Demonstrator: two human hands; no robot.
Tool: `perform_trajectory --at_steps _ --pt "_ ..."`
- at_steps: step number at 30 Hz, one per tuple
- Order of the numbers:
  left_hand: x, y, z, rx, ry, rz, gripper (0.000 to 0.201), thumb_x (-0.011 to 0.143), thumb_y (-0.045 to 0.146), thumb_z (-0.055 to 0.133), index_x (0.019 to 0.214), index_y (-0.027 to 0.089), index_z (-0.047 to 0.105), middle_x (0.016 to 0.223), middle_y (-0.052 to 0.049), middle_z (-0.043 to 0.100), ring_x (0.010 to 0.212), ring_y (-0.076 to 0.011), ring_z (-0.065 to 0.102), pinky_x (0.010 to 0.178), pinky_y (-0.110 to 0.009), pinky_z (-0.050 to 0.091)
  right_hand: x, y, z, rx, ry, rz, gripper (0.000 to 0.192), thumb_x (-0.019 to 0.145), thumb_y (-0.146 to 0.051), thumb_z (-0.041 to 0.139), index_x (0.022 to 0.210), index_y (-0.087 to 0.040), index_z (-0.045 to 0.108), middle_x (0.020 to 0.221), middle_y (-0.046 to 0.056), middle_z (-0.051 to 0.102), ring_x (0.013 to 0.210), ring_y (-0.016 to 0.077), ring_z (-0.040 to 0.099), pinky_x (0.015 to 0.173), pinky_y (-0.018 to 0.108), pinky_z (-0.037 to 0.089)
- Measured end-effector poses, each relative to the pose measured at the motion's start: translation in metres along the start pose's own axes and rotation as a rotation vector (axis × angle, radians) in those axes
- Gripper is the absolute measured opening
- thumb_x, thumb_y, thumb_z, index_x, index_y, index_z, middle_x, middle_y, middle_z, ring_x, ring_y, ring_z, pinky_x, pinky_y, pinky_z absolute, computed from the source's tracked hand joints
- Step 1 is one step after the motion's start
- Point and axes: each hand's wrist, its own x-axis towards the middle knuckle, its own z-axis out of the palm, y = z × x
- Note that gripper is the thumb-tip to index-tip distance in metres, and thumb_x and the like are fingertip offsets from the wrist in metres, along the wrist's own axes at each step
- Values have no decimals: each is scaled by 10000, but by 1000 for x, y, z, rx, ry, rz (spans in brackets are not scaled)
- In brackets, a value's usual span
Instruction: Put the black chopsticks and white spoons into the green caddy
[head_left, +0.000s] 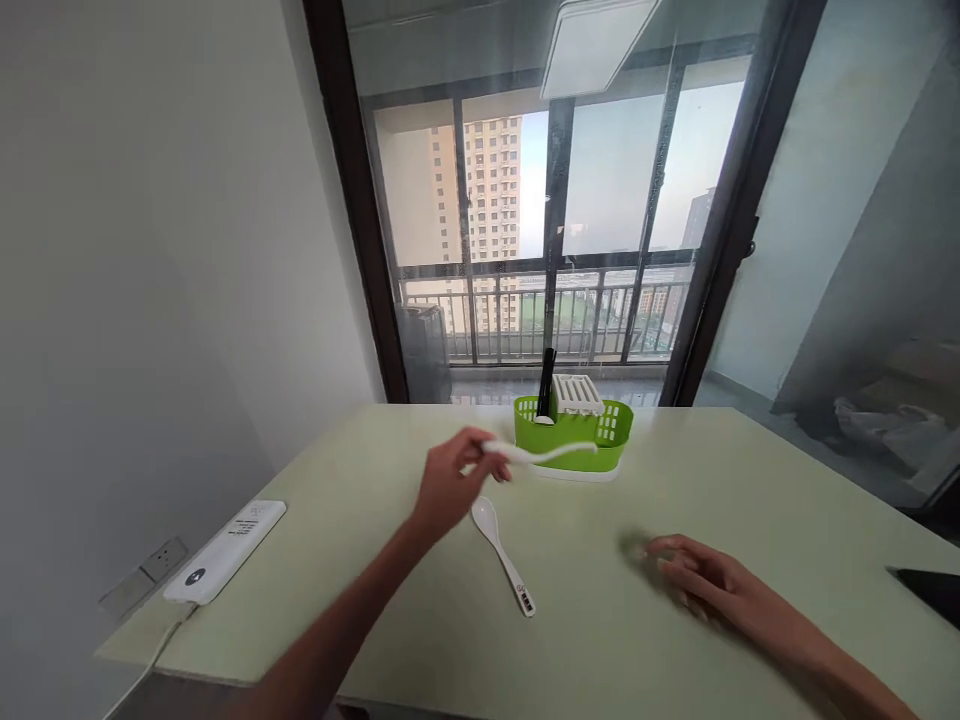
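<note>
My left hand (452,487) is raised over the pale green table (390,610) and grips a white spoon (541,454) by one end; the spoon points right, toward a green cutlery basket (600,432). The basket has a white insert (577,393) and a black utensil (546,385) standing in it. A second white spoon (502,551) lies on the table just below my left hand, its bowl toward the basket. My right hand (701,576) rests flat on the table to the right, fingers spread, holding nothing.
A white power strip (226,552) lies at the table's left edge, its cable hanging off. A dark flat object (930,590) sits at the right edge. Glass balcony doors (555,220) stand behind the table, and a wall (150,250) runs along the left.
</note>
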Motion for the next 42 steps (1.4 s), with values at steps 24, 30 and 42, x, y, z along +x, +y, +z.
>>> perform_trajectory --at_steps 24,30,42 --pt "144 -81 15 399 127 -487 460 842 636 710 818 191 594 629 -56 760 598 -237 766 655 -296 585 -34 25 8 -135 231 -94 452 951 -645 504 996 -243 704 794 38 613 749 203 534 653 288 439" --pt "147 -97 22 448 125 -589 438 854 579 701 693 192 574 627 -74 741 616 -209 743 580 -269 575 -35 19 10 -101 204 -87 455 931 -657 539 1006 -238 699 801 40 623 760 206 550 663 286 440" --pt "136 -104 35 408 -15 -658 596 764 752 668 602 202 505 703 -98 712 650 -159 642 481 -201 472 -32 26 10 -111 222 -110 424 946 -630 540 991 -244 710 809 37 621 782 209 559 681 280 449"
